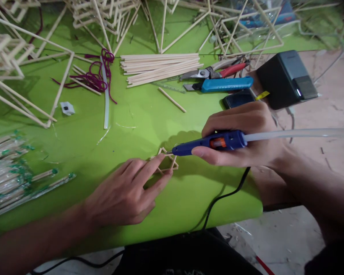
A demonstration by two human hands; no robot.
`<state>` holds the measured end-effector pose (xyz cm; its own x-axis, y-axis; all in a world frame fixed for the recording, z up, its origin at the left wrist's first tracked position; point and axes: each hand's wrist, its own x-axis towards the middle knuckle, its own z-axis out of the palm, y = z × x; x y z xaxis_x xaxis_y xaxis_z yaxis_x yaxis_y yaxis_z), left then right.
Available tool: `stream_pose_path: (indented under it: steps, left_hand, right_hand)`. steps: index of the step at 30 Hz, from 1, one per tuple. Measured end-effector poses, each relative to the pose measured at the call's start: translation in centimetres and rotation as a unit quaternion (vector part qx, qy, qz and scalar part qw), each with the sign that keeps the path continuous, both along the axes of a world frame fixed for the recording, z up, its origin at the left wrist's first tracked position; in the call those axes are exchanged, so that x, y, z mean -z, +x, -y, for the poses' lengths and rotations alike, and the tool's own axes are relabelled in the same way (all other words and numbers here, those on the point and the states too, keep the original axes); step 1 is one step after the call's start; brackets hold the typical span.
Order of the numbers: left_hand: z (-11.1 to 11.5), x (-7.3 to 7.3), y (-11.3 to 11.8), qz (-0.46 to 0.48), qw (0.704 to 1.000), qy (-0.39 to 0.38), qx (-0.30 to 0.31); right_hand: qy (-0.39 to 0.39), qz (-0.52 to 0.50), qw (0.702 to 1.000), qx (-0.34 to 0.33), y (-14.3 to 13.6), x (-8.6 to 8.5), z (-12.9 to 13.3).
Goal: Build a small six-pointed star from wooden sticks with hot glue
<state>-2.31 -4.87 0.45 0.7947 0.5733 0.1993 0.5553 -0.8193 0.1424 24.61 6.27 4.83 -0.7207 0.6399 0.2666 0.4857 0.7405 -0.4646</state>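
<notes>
My right hand (243, 133) is wrapped round a blue hot glue gun (195, 146), with a long clear glue stick (292, 133) running out of its back. The gun's nozzle meets the top edge of a small frame of wooden sticks (174, 165), close to my left fingertips. With index finger and thumb, my left hand (129, 191) grips this frame against the green table (189, 206); the fingers cover its left part. A black cord (218, 198) trails down from the gun past the table's front edge.
Beyond the hands lie a bundle of wooden sticks (160, 65), a blue utility knife (226, 84), pruning shears (200, 73) and purple string (94, 76). A dark box-shaped device (286, 80) stands at right. Wrapped sticks (11, 175) lie left; larger stick structures (103, 15) fill the back.
</notes>
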Motion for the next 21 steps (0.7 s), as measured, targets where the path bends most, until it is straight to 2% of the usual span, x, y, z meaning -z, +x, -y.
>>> stream_pose_path:
  steps: [21]
  left_hand:
    - [-0.20,-0.24,0.10,0.001,1.000,0.017,0.007]
  right_hand:
    - [0.012,0.002,1.000,-0.005,-0.04,-0.23,-0.05]
